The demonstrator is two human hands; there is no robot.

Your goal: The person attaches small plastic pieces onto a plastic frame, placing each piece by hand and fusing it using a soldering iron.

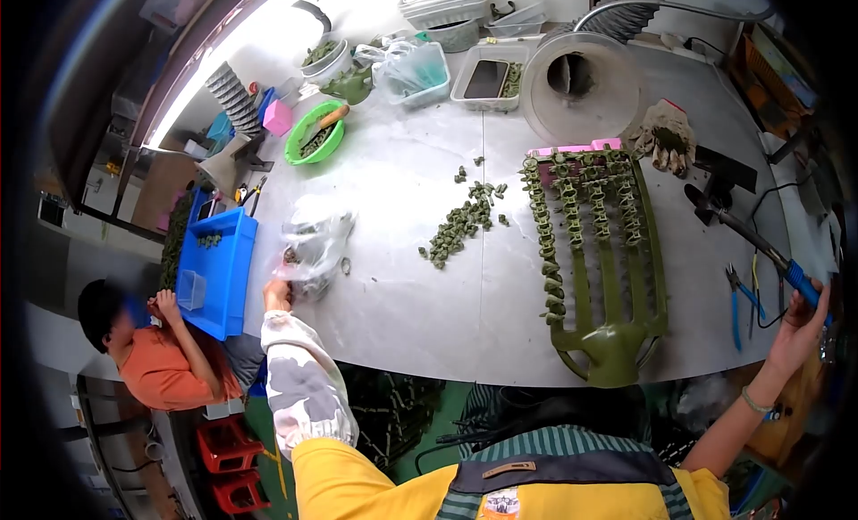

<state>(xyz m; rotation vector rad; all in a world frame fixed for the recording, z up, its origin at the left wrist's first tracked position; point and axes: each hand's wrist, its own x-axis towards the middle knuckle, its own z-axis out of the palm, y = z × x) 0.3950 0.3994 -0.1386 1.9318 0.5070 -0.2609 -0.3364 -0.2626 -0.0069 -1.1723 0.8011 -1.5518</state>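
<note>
The grey table (402,332) spreads across most of the view, its far right side lost in the dark, curved rim of the lens. At its left another person (174,364) in an orange top sits by a blue tray (214,288); what that person's raised hands hold is too small to make out.

The long green rack (611,341) lies right of centre, its bars lined with looped green pieces that hide much of the pink strip (576,148) at its far end. Just beyond stands a clear round hood (541,91), its dark opening showing little inside. A crumpled clear plastic bag (320,243) rests left of centre, its contents blurred by folds and glare. The left hand (278,295) is at the bag's near edge, fingers curled and partly hidden, so whether they grip it I cannot tell.

The right hand (802,316) is closed around a blue-handled tool (798,277), held over the table's right edge; the handle's end is partly covered by the fingers. Between bag and rack lies a loose pile of small green pieces (460,225).

A dark-screened phone (486,79) sits on a clear tub. The small printed patch (501,504) on the yellow clothing is too small to read.
</note>
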